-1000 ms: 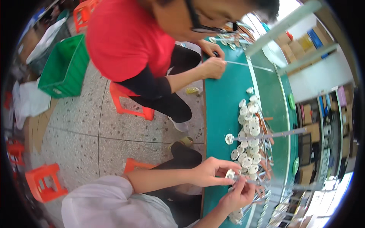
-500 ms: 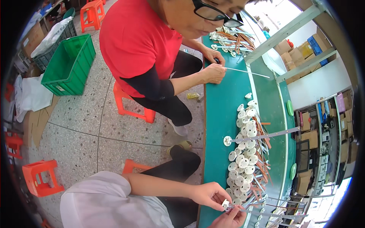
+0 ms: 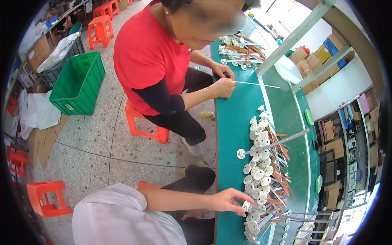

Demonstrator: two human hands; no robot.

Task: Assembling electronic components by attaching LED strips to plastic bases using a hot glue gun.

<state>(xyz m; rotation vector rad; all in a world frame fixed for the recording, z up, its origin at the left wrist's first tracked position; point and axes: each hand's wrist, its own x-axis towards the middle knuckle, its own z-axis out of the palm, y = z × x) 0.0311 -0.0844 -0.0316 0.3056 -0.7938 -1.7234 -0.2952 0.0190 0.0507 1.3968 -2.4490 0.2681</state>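
Teal-green worktop [image 3: 234,134]. White round discs [image 3: 258,163] at my 12 o'clock, on grey and rusty-orange rods [image 3: 281,161]. Co-worker's shirt [image 3: 147,53] red; stool [image 3: 141,122] orange; crate [image 3: 79,83] green.

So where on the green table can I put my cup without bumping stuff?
The bare green table between the red-shirted person's hand and the pile of white discs is free. So is the strip past it, by the green lid. The pile, where a white-sleeved hand reaches, is crowded.
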